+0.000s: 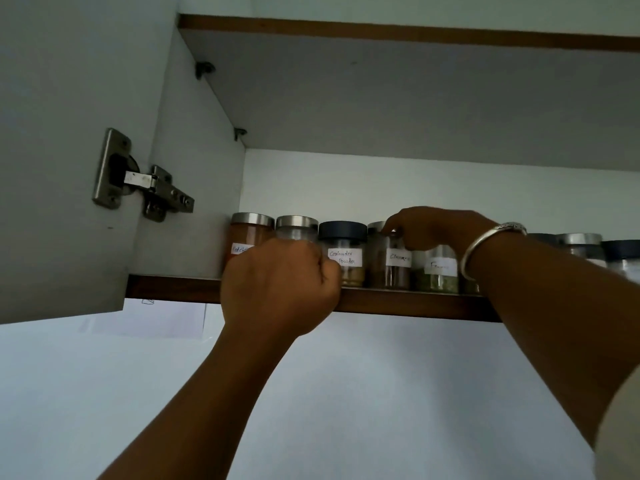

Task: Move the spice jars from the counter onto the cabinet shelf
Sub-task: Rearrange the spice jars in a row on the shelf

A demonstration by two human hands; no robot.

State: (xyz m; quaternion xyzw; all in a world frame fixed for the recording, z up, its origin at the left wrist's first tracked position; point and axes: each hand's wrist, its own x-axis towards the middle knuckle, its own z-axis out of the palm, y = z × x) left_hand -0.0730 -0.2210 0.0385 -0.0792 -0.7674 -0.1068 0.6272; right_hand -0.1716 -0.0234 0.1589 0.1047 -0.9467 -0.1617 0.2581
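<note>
We read this as a home kitchen. There's a wall cabinet with its door (52, 133) swung open on a steel concealed hinge (138, 185) and a wood-edged shelf (173, 289). On it sits a row of small spice jars (343, 237) with steel or dark lids and handwritten paper labels (345, 257). One reads "Coriander Powder"; the others are blurred, probably spices too. A plain white wall (381, 393) runs below.
</note>
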